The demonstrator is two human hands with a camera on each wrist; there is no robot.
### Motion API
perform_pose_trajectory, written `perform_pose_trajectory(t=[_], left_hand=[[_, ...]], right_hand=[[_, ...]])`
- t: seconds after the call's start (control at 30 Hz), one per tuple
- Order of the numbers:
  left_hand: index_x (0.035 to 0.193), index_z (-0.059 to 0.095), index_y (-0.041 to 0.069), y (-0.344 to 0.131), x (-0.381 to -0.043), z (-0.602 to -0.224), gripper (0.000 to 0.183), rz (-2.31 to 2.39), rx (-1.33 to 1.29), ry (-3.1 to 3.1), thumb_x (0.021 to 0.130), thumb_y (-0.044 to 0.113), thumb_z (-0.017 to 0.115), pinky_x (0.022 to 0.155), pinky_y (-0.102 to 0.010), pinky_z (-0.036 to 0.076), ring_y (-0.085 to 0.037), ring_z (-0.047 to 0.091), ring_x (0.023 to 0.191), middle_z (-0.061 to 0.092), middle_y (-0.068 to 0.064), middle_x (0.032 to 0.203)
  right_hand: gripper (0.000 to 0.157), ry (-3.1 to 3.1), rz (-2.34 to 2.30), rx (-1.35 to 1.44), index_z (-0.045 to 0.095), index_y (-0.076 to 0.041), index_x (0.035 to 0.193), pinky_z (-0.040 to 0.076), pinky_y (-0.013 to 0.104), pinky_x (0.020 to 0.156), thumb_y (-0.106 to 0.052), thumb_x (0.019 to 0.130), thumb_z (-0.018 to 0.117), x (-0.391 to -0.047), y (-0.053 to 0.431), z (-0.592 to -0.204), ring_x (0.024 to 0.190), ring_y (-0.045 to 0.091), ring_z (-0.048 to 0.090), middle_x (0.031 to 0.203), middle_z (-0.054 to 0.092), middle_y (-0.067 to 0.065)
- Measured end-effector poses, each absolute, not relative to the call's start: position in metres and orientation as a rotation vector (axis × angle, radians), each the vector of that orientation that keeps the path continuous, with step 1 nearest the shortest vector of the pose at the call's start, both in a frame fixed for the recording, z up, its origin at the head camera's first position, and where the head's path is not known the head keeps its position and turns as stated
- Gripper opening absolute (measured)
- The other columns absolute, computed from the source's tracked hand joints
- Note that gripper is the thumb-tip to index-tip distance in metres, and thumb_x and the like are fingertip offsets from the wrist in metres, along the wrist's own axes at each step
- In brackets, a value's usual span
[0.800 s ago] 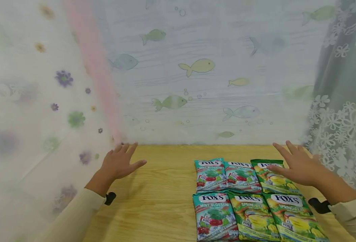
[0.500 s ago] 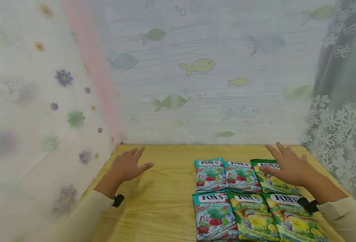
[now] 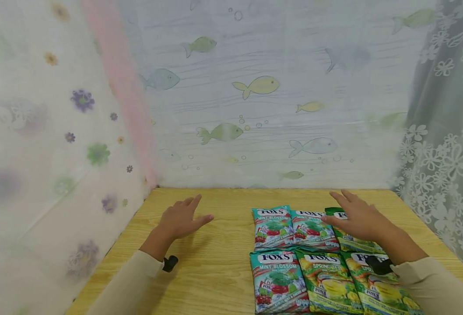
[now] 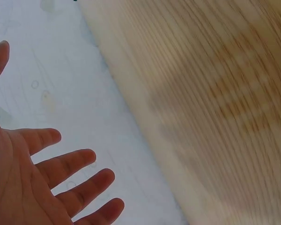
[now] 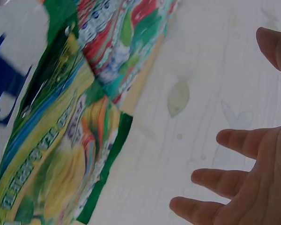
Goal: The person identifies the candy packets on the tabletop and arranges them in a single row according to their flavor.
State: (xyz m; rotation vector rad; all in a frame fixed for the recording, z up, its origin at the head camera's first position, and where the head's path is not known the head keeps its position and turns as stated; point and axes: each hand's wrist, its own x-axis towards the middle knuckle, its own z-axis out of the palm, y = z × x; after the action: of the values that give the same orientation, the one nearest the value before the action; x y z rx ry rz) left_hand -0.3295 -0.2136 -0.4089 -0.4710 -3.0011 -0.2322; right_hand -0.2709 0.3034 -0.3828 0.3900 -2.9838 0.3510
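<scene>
My left hand [image 3: 182,220] hovers over the left half of the wooden table, fingers spread and thumb pointing right, holding nothing. In the left wrist view its palm and separated fingers show beside the bare wood. My right hand [image 3: 359,218], fingers also extended, is above the back-right candy bag [image 3: 351,243], a green and yellow Fox's Spring Tea one, and partly covers it. Two more Spring Tea bags [image 3: 330,282] lie at the front. Three teal Fox's Mint Blossom bags [image 3: 280,282] fill the left of the two rows. Nothing is in the right hand's fingers.
The wooden table [image 3: 212,262] ends at a white fish-print curtain [image 3: 255,131] behind. A flower-print sheet [image 3: 70,175] borders it on the left, and a grey lace curtain [image 3: 444,166] on the right. Dark camera mounts [image 3: 170,263] sit at both wrists.
Both hands have moved inward, the left one rightward and the right one leftward, each slightly lower in view. The candy bags have stayed in place.
</scene>
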Motion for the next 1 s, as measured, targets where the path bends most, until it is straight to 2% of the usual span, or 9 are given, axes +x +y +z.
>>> perform_pose_trajectory(t=[0.23,0.43,0.73,1.0], left_hand=[[0.167,0.023,0.022,-0.197,-0.331,-0.416,0.104,-0.379,-0.451,-3.041,0.089,0.09,0.036,0.101,-0.067,0.048,-0.045,0.043,0.145,0.042,-0.014,0.163],[0.167,0.024,0.02,-0.185,-0.331,-0.423,0.104,-0.53,-0.444,-3.058,0.089,0.088,0.041,0.105,-0.069,0.044,-0.045,0.042,0.146,0.04,-0.018,0.162],[0.165,0.029,0.017,-0.161,-0.335,-0.431,0.102,-0.651,-0.479,-3.048,0.09,0.085,0.045,0.115,-0.064,0.038,-0.042,0.041,0.148,0.04,-0.018,0.163],[0.164,0.032,0.016,-0.14,-0.336,-0.435,0.101,-0.767,-0.503,-3.056,0.09,0.083,0.049,0.118,-0.063,0.036,-0.039,0.039,0.15,0.04,-0.016,0.164]], right_hand=[[0.095,-2.975,0.48,0.46,0.031,0.001,0.16,0.039,0.079,0.099,-0.065,0.098,0.058,-0.275,0.292,-0.387,0.138,0.062,0.038,0.158,0.032,0.036],[0.091,-2.971,0.55,0.47,0.037,0.004,0.156,0.043,0.075,0.1,-0.063,0.098,0.059,-0.277,0.279,-0.39,0.135,0.059,0.044,0.153,0.039,0.037],[0.085,-2.955,0.652,0.511,0.046,0.008,0.149,0.052,0.064,0.095,-0.058,0.099,0.062,-0.282,0.261,-0.391,0.123,0.048,0.058,0.14,0.055,0.031],[0.082,-2.954,0.767,0.503,0.05,0.009,0.146,0.056,0.058,0.091,-0.056,0.098,0.065,-0.29,0.249,-0.398,0.116,0.043,0.063,0.136,0.059,0.029]])
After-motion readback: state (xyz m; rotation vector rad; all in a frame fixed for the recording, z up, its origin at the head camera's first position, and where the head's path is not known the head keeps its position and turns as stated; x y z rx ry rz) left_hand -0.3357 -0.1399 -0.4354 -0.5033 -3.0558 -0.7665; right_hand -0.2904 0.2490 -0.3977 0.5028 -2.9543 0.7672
